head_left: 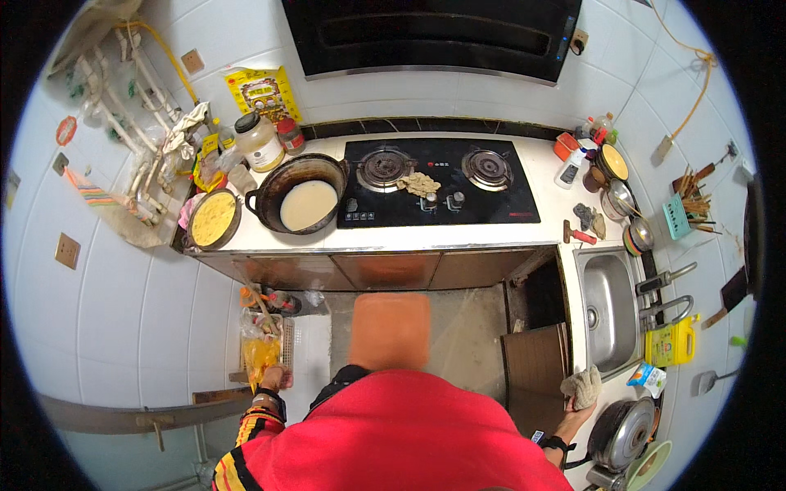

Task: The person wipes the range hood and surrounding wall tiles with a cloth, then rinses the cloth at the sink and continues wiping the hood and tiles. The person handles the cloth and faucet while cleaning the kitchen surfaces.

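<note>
My right hand is closed on a crumpled grey-beige cloth at the counter's front edge, just below the steel sink. Low on the left, my left hand is beside an orange-yellow plastic bag and touches or nearly touches it. Its fingers are too small and partly hidden to show whether they grip anything. The bag lies in a pale basket that also holds bottles. My body in a red top covers the lower middle.
Ahead, the black gas stove bears a crumpled cloth. Left of it stand a black pot with pale liquid and a pan of yellow food. An orange stool stands before me. A lidded pot sits right of the cloth.
</note>
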Action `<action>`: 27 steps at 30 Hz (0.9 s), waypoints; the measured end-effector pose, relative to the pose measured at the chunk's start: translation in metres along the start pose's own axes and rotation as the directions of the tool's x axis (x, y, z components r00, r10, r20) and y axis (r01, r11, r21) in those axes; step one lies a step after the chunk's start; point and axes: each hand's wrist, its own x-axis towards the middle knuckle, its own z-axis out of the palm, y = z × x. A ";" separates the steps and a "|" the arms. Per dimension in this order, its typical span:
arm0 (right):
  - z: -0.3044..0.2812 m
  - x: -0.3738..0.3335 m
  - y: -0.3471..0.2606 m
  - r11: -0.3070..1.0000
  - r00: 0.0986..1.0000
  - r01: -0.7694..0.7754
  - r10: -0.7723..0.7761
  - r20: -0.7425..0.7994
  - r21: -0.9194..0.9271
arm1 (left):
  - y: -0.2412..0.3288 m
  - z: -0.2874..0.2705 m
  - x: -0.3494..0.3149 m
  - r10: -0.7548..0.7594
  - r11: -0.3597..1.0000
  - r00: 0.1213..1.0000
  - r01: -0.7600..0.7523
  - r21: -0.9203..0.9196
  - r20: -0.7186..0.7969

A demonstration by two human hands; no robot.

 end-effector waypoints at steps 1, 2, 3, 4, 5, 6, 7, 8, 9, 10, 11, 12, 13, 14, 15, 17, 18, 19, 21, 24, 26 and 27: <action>-0.002 -0.003 -0.001 0.999 0.997 -0.033 0.032 -0.070 -0.014 | 0.007 0.006 0.000 0.023 1.000 1.000 -0.024 0.004 0.011; -0.001 -0.006 -0.001 1.000 1.000 -0.014 0.014 0.001 0.002 | 0.011 0.014 -0.001 0.063 0.997 0.998 -0.064 -0.032 -0.020; 0.002 -0.009 0.000 1.000 1.000 -0.022 0.022 -0.011 0.020 | 0.015 0.018 -0.002 0.053 0.999 0.999 -0.053 -0.003 -0.003; 0.008 -0.012 0.002 0.999 0.999 -0.030 0.031 -0.023 0.039 | 0.018 0.022 -0.004 0.076 0.997 0.996 -0.077 0.018 0.038; 0.015 -0.014 0.005 0.994 0.999 -0.034 0.036 -0.012 0.102 | 0.021 0.022 -0.004 0.076 0.996 0.995 -0.079 0.048 0.058; 0.021 -0.020 0.010 0.996 0.985 -0.084 0.081 -0.153 -0.012 | 0.021 0.024 -0.006 0.094 0.996 0.994 -0.093 -0.010 0.057; 0.029 -0.024 0.017 0.997 0.984 -0.054 0.044 -0.172 -0.053 | 0.021 0.021 -0.006 0.130 0.991 0.989 -0.132 0.017 0.072; 0.034 -0.028 0.023 0.995 0.982 -0.025 0.007 -0.191 -0.095 | 0.020 0.019 -0.007 0.138 0.989 0.987 -0.143 0.046 0.088; 0.039 -0.032 0.034 0.993 0.989 0.081 -0.092 -0.118 -0.090 | 0.016 0.015 -0.008 0.142 0.985 0.984 -0.151 0.079 0.110; 0.043 -0.029 0.042 0.924 0.980 0.188 -0.200 -0.001 -0.333 | 0.013 0.012 -0.007 0.158 0.986 0.979 -0.164 0.038 0.126; 0.045 -0.025 0.050 0.808 0.970 0.239 -0.225 0.092 -0.539 | 0.008 0.009 -0.008 0.204 0.961 0.960 -0.234 0.146 0.193; 0.046 -0.016 0.058 0.808 0.969 0.242 -0.230 0.090 -0.536 | 0.003 0.004 -0.010 0.193 0.969 0.942 -0.228 0.099 0.274; 0.050 0.013 0.055 0.980 0.955 -0.183 0.195 -0.225 0.073 | -0.002 0.009 -0.009 0.140 0.989 0.987 -0.143 0.035 0.079; 0.049 0.022 0.063 0.974 0.952 -0.202 0.220 -0.215 0.099 | -0.005 0.007 -0.010 0.092 0.993 0.994 -0.095 0.062 0.050; 0.046 0.034 0.066 0.978 0.947 -0.177 0.200 -0.252 0.111 | -0.009 0.008 -0.011 0.056 0.995 0.997 -0.059 0.081 0.045; 0.034 0.048 0.064 0.973 0.938 -0.187 0.217 -0.270 0.131 | -0.009 0.008 -0.009 -0.002 0.993 0.999 -0.003 0.117 0.041; 0.027 0.050 0.061 0.969 0.923 -0.184 0.228 -0.310 0.166 | -0.007 0.008 -0.007 -0.025 0.990 0.999 0.018 0.138 0.044; 0.019 0.048 0.057 0.977 0.935 -0.162 0.196 -0.295 0.139 | -0.004 0.007 -0.004 -0.055 0.985 0.998 0.048 0.163 0.039; 0.004 0.038 0.047 0.988 0.918 -0.100 0.139 -0.371 0.121 | 0.010 0.004 0.009 -0.040 0.972 0.992 0.011 0.235 0.119; -0.015 0.018 0.035 0.984 0.884 -0.084 0.146 -0.445 0.156 | 0.036 0.005 0.030 0.007 0.977 0.994 -0.030 0.212 0.108; -0.024 0.004 0.034 0.989 0.832 -0.059 0.124 -0.540 0.136 | 0.057 0.008 0.041 0.006 0.984 0.995 -0.024 0.176 0.101; -0.027 -0.003 0.035 0.989 0.858 -0.063 0.120 -0.499 0.130 | 0.066 0.009 0.043 0.032 0.984 0.992 -0.053 0.172 0.121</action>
